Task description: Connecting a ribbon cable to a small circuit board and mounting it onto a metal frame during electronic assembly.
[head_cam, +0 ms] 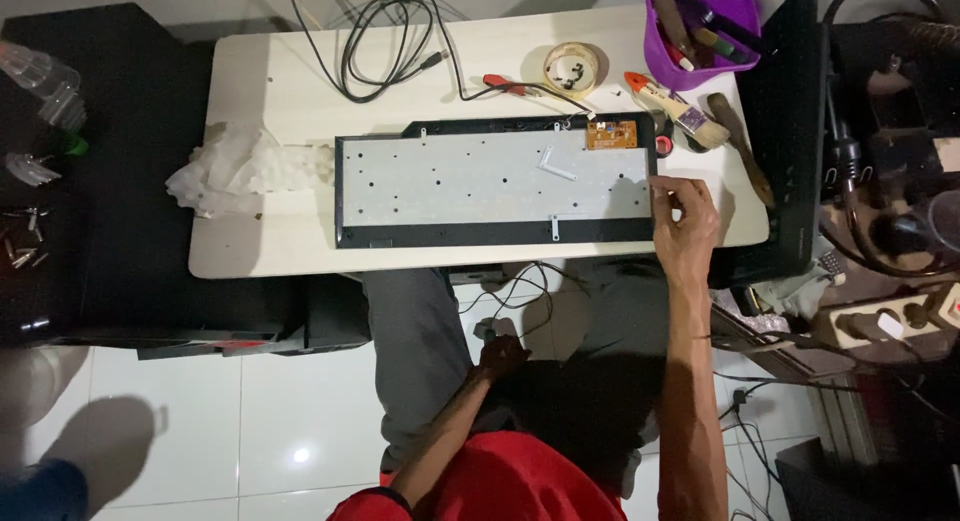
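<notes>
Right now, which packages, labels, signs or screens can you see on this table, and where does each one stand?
No packages, signs or readable labels show.
Closest to a screen: tall black flat panel, upright at the table's right edge, seen edge-on, dark.
Small orange rectangular circuit board, top right corner of the opened grey keyboard, near the right hand.

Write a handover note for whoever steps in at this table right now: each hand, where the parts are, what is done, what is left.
Right hand: at the right end of the opened keyboard, fingertips at its edge; whether it pinches anything is too small to tell.
Left hand: down below the table near the lap, by a cable; grip unclear.
Keyboard lies back-side up, grey metal plate exposed, small orange circuit board at its top right corner.
Tape roll, brush and purple tool cup sit behind it; crumpled white wrap to its left.
Done: cover off. Left: cannot be judged from this view.
</notes>
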